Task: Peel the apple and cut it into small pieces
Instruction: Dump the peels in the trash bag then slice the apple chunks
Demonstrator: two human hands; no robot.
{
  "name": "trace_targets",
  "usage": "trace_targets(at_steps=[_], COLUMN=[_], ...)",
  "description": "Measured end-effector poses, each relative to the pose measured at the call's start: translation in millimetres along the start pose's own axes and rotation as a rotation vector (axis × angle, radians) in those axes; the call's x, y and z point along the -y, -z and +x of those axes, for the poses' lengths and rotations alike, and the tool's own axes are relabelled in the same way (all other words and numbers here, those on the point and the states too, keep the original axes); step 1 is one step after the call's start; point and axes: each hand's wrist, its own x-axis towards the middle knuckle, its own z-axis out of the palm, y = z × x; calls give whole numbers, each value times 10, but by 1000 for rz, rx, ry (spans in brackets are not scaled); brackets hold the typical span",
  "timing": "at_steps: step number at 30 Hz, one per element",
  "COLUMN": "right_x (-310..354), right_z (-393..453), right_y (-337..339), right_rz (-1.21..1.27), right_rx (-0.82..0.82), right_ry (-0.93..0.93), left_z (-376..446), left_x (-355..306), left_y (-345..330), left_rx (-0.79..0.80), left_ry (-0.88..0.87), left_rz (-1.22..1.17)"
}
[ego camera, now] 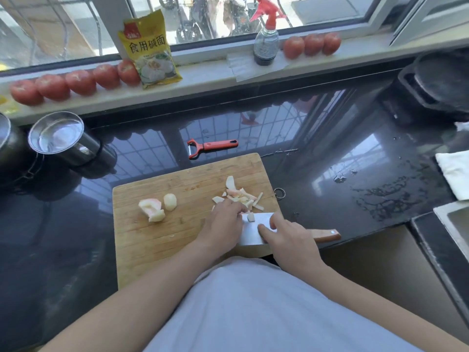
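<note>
- Closest in is the person's pale shirt (253, 308), with both bare forearms reaching out over it toward the wooden cutting board (157, 240).
- Right hand (291, 240) lies over the flat of the cleaver (253, 229); thumb and forefinger press on the blade, spread a little apart, while the other fingers are hidden, so how they hold the wooden handle (327, 235) I cannot tell.
- Left hand (223, 222) is curled palm-down just beside the blade, fingertips bent onto a piece of apple I can barely see under it.
- One small apple bit (251, 216) clings to the side of the blade.
- Beyond the hands, at the board's far right, sits a heap of cut apple pieces (241, 194), pale with pink edges.
- Over on the board's left, two bigger apple chunks (157, 207) lie uncut, well apart from the heap.
- A red peeler (212, 146) lies on the dark glossy counter (330, 153) just past the board.
- Steel cups (58, 138) stand at far left.
- Along the windowsill: rows of tomatoes (76, 82), a yellow packet (149, 49) and a spray bottle (266, 41).
</note>
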Motion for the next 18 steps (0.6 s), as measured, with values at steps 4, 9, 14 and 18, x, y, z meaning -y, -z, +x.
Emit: trace_targets(at_steps=[4, 9, 14, 18], right_x=[24, 100, 54, 95], right_z=[37, 55, 38, 90], right_y=[31, 83, 21, -48], right_rz=[39, 1, 90, 413], right_rx=[18, -13, -2, 24], right_ry=[9, 27, 6, -237], left_z=[-85, 46, -102, -675], left_x=[-41, 131, 478, 996], left_y=[4, -63, 300, 485], left_rx=[64, 65, -262, -479], left_ry=[-60, -65, 226, 720], left_rz=[-12, 44, -233, -473])
